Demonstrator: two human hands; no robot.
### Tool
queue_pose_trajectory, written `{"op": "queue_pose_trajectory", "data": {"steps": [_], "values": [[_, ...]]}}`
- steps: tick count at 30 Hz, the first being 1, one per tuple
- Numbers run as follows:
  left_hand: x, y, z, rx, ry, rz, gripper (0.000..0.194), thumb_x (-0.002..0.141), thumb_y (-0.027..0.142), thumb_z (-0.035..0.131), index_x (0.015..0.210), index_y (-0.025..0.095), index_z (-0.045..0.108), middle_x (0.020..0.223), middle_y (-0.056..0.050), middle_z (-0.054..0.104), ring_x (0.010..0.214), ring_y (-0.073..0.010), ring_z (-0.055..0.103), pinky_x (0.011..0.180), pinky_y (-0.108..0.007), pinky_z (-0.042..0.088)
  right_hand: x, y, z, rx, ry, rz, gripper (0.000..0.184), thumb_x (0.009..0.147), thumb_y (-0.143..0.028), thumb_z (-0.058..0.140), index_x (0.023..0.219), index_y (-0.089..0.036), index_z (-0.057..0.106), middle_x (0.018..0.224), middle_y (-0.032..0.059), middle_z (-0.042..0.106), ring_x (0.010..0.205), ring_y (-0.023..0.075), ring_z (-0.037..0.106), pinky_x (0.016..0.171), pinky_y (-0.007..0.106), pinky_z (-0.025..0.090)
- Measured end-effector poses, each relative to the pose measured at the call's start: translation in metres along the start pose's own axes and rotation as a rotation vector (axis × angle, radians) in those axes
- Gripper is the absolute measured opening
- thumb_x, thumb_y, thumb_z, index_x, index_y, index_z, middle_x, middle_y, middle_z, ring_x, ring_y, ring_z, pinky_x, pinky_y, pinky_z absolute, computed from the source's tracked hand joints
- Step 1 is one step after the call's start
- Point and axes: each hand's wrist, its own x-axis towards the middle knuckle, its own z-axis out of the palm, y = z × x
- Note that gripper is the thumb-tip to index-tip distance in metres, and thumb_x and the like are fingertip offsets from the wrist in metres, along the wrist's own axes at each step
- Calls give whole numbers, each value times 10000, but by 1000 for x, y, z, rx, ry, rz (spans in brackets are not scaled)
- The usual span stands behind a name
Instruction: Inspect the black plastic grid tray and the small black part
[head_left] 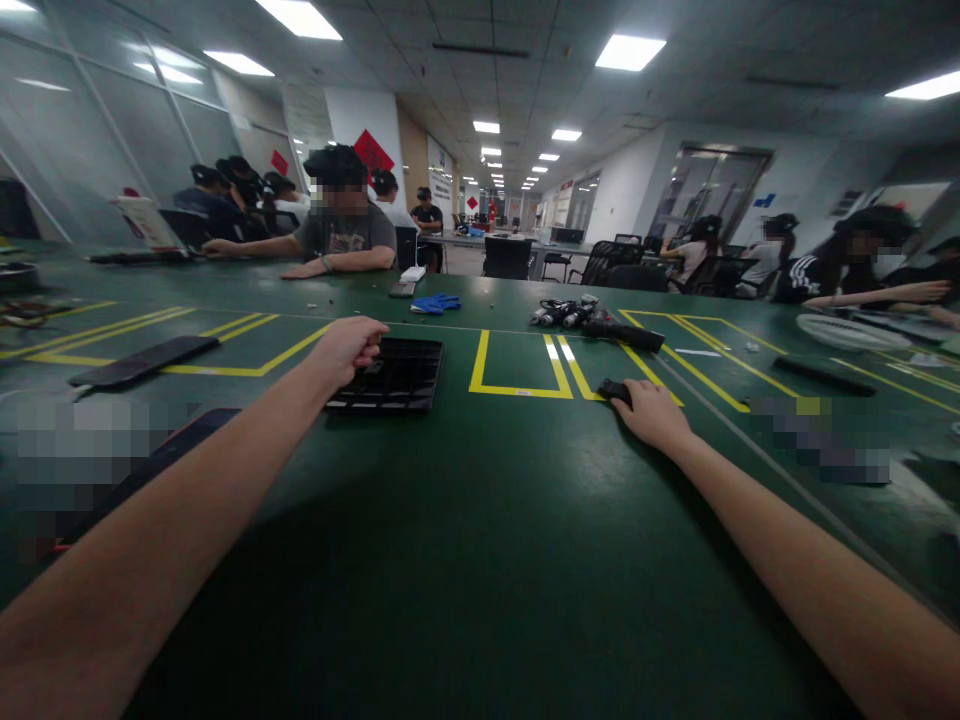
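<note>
My left hand (351,350) is closed, its fingers curled together over the left part of a shallow black tray (409,385) with dividing lines. Whatever sits between those fingers, if anything, is hidden. Out to the right, my right hand (654,415) is wrapped round a small black object (613,390), low on the green table (480,540) beside a yellow tape line. The kind of that object does not show. Ahead of this hand lies a dark bundle of cables (566,312) with a black rod-like piece (626,333) against it.
Yellow tape frames (517,391) mark the table. A blue glove (436,304) lies beyond the tray. On the left rests a flat black slab (146,360); at right is a long black bar (823,375). Across the table sits a person (349,225), forearms on the tabletop.
</note>
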Motion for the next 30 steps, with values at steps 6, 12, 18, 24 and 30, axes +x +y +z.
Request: {"op": "queue_pose_trajectory", "data": {"steps": [6, 12, 18, 24, 30], "values": [[21, -37, -18, 1340, -86, 348, 473, 763, 517, 475, 952, 120, 649, 994, -179, 613, 1003, -339, 529, 789, -366, 398, 0, -1, 1, 13, 2, -10, 457, 868, -393, 334, 1172, -92, 497, 1149, 190, 557, 1018, 318, 509, 854, 415, 403], [26, -49, -24, 1438, -171, 349, 594, 770, 596, 414, 965, 86, 648, 976, -216, 623, 919, -326, 578, 740, -342, 407, -1, -2, 1, -12, 2, -11, 462, 871, -394, 335, 1176, -85, 494, 1139, 189, 561, 1013, 313, 512, 873, 409, 394], [26, -47, -23, 1359, -272, 231, 676, 683, 716, 438, 918, 117, 647, 960, -194, 658, 856, -308, 606, 656, -304, 414, -1, -1, 3, -23, 8, -16, 449, 874, -391, 342, 1166, -92, 505, 1121, 173, 569, 1012, 300, 516, 887, 402, 390], [8, -44, -10, 1337, -174, 253, 556, 787, 595, 420, 948, 94, 600, 1023, -223, 633, 898, -320, 595, 681, -330, 426, 3, -7, -1, 179, 8, 28, 416, 839, -332, 452, 1159, -75, 523, 1146, 182, 562, 1077, 305, 496, 948, 434, 366], [-37, -35, 58, 903, -145, 443, 489, 869, 507, 341, 1056, 93, 523, 1004, -167, 620, 911, -268, 591, 734, -343, 445, -25, -84, -27, 927, -106, -96, 404, 792, -312, 530, 1171, -175, 501, 1149, 102, 577, 1055, 226, 540, 944, 421, 414]]}}
